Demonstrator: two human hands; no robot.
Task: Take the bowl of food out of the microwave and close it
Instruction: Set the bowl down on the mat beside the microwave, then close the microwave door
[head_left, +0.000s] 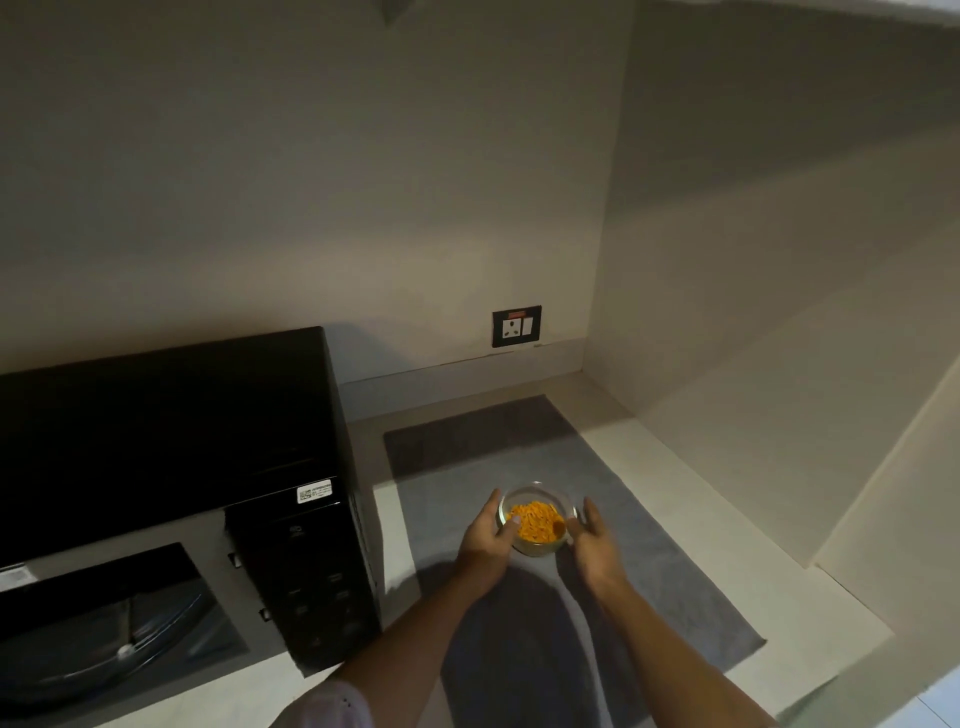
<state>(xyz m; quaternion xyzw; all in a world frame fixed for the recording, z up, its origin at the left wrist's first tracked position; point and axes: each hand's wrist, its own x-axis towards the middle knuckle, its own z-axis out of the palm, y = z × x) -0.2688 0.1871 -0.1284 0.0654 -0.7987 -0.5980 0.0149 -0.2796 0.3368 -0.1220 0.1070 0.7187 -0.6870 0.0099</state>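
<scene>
A small clear glass bowl (535, 519) of orange food sits low over the grey cloth (649, 545) to the right of the microwave. My left hand (485, 540) grips its left side with the thumb on the rim. My right hand (597, 540) cups its right side. Whether the bowl rests on the cloth or hovers just above it I cannot tell. The black microwave (171, 431) stands at the left. Its door (104, 623) hangs open and down toward me, and the control panel (311, 571) faces front.
A pale countertop (701, 483) runs to the corner walls at the right. A black wall socket (516, 326) sits on the back wall above the counter. The open microwave door juts out at the lower left.
</scene>
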